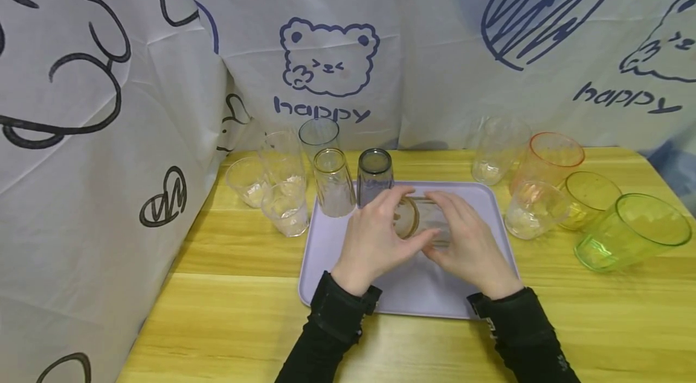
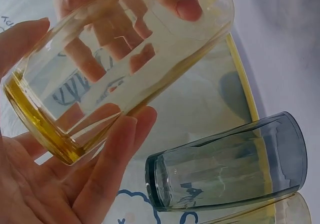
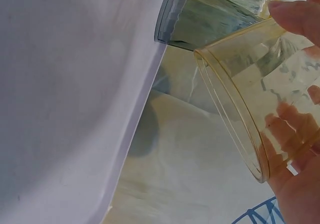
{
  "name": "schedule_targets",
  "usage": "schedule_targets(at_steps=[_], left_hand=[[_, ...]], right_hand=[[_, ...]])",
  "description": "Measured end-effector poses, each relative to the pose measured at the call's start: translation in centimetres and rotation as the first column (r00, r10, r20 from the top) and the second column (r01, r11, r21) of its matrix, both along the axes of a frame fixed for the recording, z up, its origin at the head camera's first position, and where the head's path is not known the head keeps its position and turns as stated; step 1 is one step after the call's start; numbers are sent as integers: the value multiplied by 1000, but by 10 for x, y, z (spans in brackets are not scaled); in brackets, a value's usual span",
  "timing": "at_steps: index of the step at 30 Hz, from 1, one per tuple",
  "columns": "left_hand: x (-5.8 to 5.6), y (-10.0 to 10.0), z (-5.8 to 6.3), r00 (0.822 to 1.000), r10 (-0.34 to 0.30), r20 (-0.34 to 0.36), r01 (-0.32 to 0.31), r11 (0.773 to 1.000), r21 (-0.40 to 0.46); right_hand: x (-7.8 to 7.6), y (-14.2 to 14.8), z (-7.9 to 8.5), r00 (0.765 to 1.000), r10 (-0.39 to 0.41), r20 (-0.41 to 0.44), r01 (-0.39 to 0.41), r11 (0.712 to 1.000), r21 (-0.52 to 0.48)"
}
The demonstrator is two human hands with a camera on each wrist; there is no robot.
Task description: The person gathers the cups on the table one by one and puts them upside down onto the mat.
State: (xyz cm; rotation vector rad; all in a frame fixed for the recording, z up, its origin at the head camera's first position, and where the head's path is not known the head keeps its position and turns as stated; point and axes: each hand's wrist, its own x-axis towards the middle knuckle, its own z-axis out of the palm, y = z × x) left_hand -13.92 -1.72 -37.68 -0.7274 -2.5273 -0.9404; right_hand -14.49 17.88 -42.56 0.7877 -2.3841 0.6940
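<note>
A clear, amber-tinted drinking glass [image 1: 408, 218] lies sideways in the air above a pale purple tray [image 1: 429, 295], held between both hands. My left hand [image 1: 375, 238] grips it around the thick amber base, thumb on one side and fingers on the other, as the left wrist view shows. Nearer the rim, my right hand [image 1: 467, 238] holds the glass with thumb and fingers spread around the wall. Just behind the left hand, a smoky grey glass [image 1: 375, 174] stands upside down on the tray. Left of it is an upturned glass with a yellowish base [image 1: 333, 186].
Several clear glasses, including a tumbler [image 1: 285, 211] and a blue-rimmed glass [image 1: 319, 135], stand left of and behind the tray. To its right are a clear tumbler [image 1: 533, 214], an orange-rimmed glass [image 1: 554, 153], a yellow glass [image 1: 589, 202] and a tilted-looking green glass [image 1: 625, 238]. Printed cloth hangs behind.
</note>
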Motion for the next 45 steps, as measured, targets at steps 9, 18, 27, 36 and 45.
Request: schedule_targets(at_steps=[9, 18, 27, 36, 45], left_hand=[[-2, -13, 10, 995, 16, 100, -23, 997, 73], [-23, -37, 16, 993, 78, -94, -73, 996, 58], [-46, -45, 11, 972, 203, -122, -220, 963, -153], [-52, -50, -1, 972, 231, -50, -236, 940, -247], [-53, -50, -7, 973, 227, -46, -231, 934, -274]], right_hand=[[-4, 6, -5, 993, -14, 121, 34, 987, -157], [-21, -5, -4, 972, -2, 235, 114, 876, -468], [-49, -17, -4, 918, -54, 393, 256, 838, -483], [-66, -20, -13, 833, -35, 552, 320, 845, -428], [-74, -24, -23, 795, -25, 606, 328, 858, -395]])
